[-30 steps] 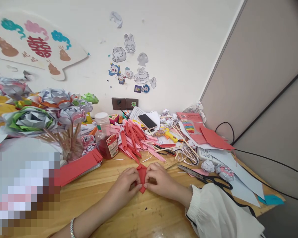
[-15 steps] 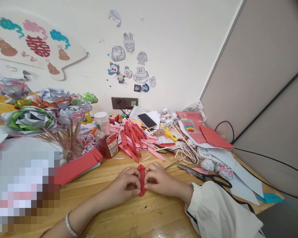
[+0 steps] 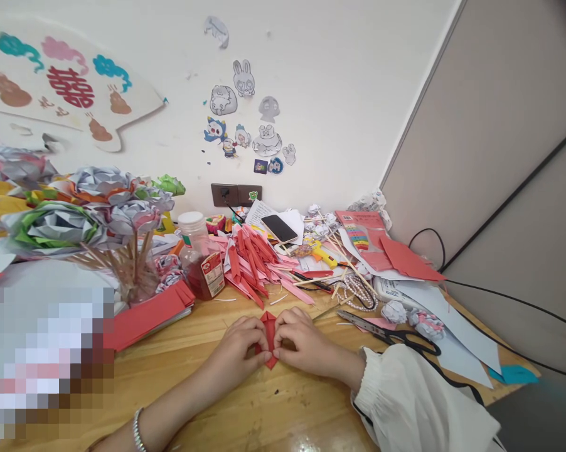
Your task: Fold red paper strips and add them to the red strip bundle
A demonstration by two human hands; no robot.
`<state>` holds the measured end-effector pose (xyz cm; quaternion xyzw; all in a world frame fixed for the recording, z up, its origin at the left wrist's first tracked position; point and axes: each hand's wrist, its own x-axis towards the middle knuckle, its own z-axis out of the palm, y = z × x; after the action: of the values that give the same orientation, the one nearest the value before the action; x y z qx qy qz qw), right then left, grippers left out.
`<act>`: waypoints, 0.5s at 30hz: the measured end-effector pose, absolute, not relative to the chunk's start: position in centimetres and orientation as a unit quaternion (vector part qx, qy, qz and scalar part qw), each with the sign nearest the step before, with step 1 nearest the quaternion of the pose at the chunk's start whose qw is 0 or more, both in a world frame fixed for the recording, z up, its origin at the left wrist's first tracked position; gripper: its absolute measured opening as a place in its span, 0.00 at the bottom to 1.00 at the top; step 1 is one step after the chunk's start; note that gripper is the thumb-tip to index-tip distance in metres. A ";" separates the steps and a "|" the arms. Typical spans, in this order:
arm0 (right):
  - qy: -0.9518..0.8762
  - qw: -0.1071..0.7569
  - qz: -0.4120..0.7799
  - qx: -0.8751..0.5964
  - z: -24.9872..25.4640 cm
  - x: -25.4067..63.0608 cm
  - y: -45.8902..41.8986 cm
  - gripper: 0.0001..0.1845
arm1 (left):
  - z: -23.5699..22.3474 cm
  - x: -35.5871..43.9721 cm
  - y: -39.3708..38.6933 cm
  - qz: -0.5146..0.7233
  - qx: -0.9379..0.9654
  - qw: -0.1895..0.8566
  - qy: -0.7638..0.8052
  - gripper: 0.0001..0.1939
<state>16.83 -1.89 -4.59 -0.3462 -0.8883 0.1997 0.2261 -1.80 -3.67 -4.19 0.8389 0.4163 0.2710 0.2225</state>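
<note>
A small folded piece of red paper (image 3: 270, 328), pointed at its top and bottom, lies on the wooden table (image 3: 226, 414) between my hands. My left hand (image 3: 245, 344) pinches its left edge, thumb and fingers closed on the paper. From the right, my right hand (image 3: 296, 339) grips the opposite edge in the same way. Fingers cover both sides of the paper, so only its middle strip and its tips show. Just beyond it lies a heap of folded red and pink paper strips (image 3: 250, 257).
Black-handled scissors (image 3: 391, 333) lie right of my right hand. A stack of red paper (image 3: 151, 314) is at the left, near a jar of red liquid (image 3: 193, 251). Behind are a phone (image 3: 279, 228), a yellow glue gun (image 3: 324, 255) and paper flowers (image 3: 57, 226).
My left hand has shifted slightly to the right, its thumb now further across the red paper. The right hand stays nearly in place, still gripping the paper.
</note>
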 end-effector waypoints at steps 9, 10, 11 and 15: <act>-0.891 0.238 0.165 -0.350 -4.8 16.7 -2.3 0.06 | -3.8 -1.5 -4.2 0.243 0.821 0.209 0.472 0.06; -0.891 0.242 0.161 -0.350 -4.8 16.7 -2.4 0.06 | -3.8 -1.4 -4.2 0.240 0.818 0.208 0.479 0.06; -0.892 0.247 0.157 -0.346 -4.6 16.8 -2.5 0.06 | -3.8 -1.3 -4.3 0.238 0.816 0.208 0.485 0.06; -0.918 0.267 0.140 -0.256 -4.1 17.3 -2.9 0.01 | -3.9 -1.2 -4.2 0.233 0.810 0.210 0.496 0.05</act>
<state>17.28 -2.88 -4.11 -0.2563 -0.9184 0.1397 0.2669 -1.21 -4.23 -3.90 0.8099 0.4959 0.2327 0.2098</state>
